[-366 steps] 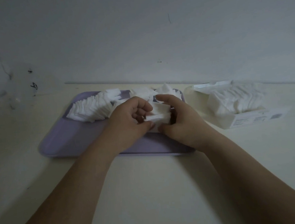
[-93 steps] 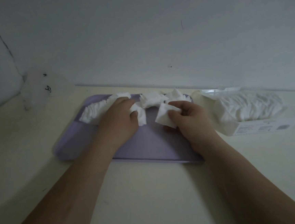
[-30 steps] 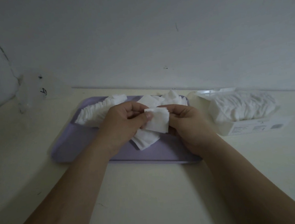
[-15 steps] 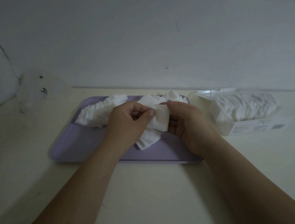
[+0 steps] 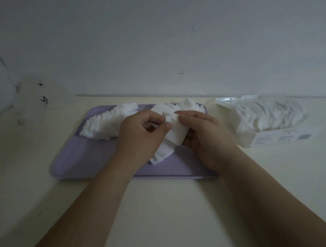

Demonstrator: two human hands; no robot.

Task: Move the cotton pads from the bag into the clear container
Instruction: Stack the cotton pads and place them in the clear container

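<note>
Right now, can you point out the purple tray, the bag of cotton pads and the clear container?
purple tray (image 5: 78, 162): head view, bare floor at its left.
bag of cotton pads (image 5: 277, 139): head view, its printed label.
clear container (image 5: 32, 101): head view, its front wall.

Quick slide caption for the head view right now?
Over the purple tray, the left hand and right hand pinch a stack of cotton pads; the bag lies beside it.

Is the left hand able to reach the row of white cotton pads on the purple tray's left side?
Probably yes: the row of white cotton pads lies right beside the left hand, nothing between them. But that hand grips a stack of white pads.
</note>
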